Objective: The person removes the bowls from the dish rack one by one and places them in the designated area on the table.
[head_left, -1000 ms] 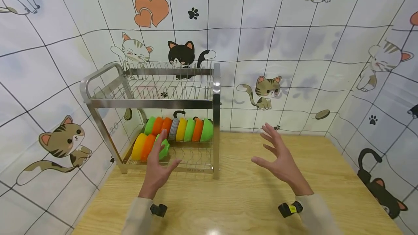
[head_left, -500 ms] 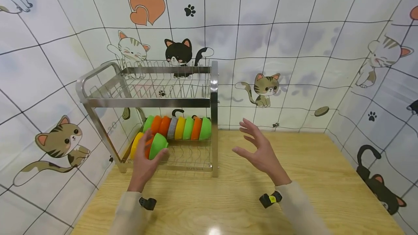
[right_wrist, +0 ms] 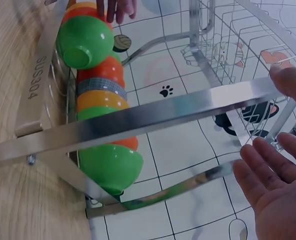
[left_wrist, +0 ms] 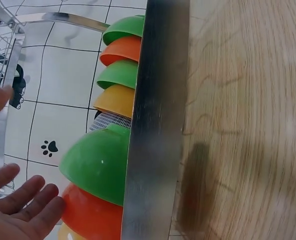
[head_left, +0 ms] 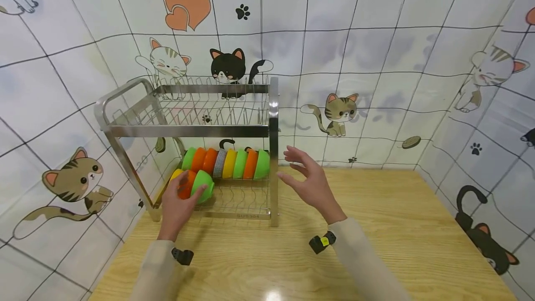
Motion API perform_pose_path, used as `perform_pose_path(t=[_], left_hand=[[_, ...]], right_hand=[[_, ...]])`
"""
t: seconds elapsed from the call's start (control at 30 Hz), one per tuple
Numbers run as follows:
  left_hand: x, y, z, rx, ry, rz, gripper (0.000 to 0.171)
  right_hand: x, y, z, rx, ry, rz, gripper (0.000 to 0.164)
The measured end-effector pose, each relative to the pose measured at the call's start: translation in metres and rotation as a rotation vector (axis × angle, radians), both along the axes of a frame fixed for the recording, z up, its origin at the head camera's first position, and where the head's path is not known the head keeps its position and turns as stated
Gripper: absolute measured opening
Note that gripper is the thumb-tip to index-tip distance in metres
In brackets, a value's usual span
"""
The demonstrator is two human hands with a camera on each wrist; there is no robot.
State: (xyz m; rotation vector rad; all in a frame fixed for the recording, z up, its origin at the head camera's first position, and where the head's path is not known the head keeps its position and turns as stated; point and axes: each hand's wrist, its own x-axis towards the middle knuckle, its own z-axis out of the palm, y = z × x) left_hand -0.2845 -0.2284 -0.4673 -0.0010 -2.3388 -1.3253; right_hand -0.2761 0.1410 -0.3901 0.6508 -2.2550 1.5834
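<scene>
My left hand (head_left: 177,210) reaches to the front row of bowls on the rack's lower tier, its fingers spread. Nearest to it are a green bowl (head_left: 205,185) and an orange bowl (head_left: 186,185), both standing on edge. In the left wrist view the fingertips lie right at the orange bowl (left_wrist: 90,212), just below the green bowl (left_wrist: 100,162). A yellow bowl (head_left: 175,173) at the left end is partly hidden behind the hand. My right hand (head_left: 311,185) holds nothing, fingers apart and lightly bent, beside the right post of the metal dish rack (head_left: 188,131).
Behind the front row stands a back row of green, orange and yellow bowls, with a grey patterned bowl (head_left: 219,164) among them. The rack's upper wire tier hangs over both rows. Wooden tabletop (head_left: 355,226) extends to the right; cat-print walls (head_left: 368,59) enclose it.
My left hand has moved left and slightly down, up to the front bowls. My right hand has moved left, toward the rack's right post. The bowls have not moved.
</scene>
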Motion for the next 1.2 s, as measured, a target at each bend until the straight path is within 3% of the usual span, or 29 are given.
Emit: perform_pose_path(t=[0.5,0.73,0.9,1.2], left_hand=[[-0.003,0.005,0.012,-0.077,-0.085,0.093,0.048],[-0.004,0.005,0.012,-0.151,-0.085,0.111,0.033],[-0.004,0.005,0.013,-0.198,-0.095,0.105,0.027],[-0.006,0.006,0.011,-0.197,-0.106,0.106,0.022]], right_hand=[[-0.008,-0.016,0.008,-0.014,0.015,-0.070,0.036],[-0.006,-0.019,0.009,-0.020,0.001,-0.067,0.026],[-0.005,-0.020,0.010,-0.028,-0.009,-0.066,0.024],[-0.005,-0.021,0.008,-0.040,0.001,-0.075,0.024]])
